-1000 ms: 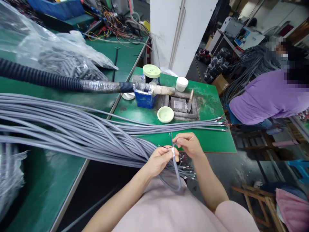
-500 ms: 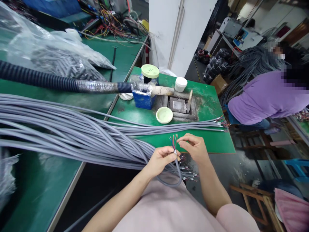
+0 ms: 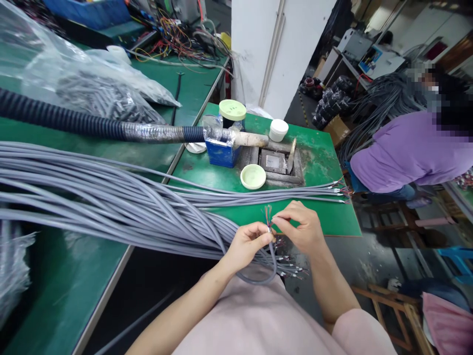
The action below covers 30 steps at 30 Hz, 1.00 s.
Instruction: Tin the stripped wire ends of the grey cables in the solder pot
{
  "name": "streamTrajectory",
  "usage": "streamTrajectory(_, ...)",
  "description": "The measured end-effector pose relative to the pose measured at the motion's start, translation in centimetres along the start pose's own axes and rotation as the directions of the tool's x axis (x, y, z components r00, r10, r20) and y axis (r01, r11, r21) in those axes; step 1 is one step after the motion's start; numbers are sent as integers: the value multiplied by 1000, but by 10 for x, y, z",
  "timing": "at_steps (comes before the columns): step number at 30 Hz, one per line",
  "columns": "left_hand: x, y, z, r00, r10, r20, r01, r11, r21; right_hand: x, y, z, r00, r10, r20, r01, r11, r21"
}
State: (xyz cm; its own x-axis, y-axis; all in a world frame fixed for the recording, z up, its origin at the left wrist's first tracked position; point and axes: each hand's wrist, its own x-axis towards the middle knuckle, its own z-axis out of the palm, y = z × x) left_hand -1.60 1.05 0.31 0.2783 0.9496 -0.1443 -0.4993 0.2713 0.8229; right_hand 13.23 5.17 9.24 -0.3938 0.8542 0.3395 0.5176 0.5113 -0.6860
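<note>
Left hand (image 3: 247,242): still grips cable (image 3: 272,256) end.
Right hand (image 3: 300,228): now pinching the fanned wires (image 3: 267,215) together.

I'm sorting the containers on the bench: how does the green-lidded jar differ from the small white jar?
The green-lidded jar is larger, with a pale green lid over a dark body; the small white jar is all white. The green-lidded jar stands behind the blue box, the small white jar by the metal fixture. Both stand upright, capped.
</note>
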Motion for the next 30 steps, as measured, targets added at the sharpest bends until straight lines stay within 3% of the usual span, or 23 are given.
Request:
streamTrajectory(6, 1, 6, -2, 997, -61, -54, 53, 988, -143, -15, 17, -2, 997, 10, -70, 1, 989, 148)
streamTrajectory(11, 5, 15, -2, 996, -73, -48, 57, 957, -285, -31, 29, 5, 971, -237, 42, 233, 970, 74)
streamTrajectory(14, 6, 19, -2, 997, -56, -45, 40, 952, -303, -36, 31, 11, 960, -269, 72, 264, 962, 73)
streamTrajectory(16, 5, 18, -2, 997, -53, -51, 37, 962, -270, -34, 30, 13, 977, -210, 24, 207, 973, 104)
streamTrajectory(19, 1, 13, -1, 998, -57, -21, 52, 983, -176, -23, 27, 14, 997, 42, -66, -26, 973, 229)
streamTrajectory(22, -3, 9, 0, 997, -68, 39, 71, 995, -71, -7, 21, 14, 962, 271, -32, -229, 865, 446)
streamTrajectory(26, -5, 12, 2, 994, -74, 75, 74, 997, 0, 8, 16, 16, 944, 326, 46, -281, 725, 628)
streamTrajectory(30, -6, 14, 2, 994, -74, 81, 73, 997, 9, 11, 14, 17, 943, 328, 65, -288, 698, 656)
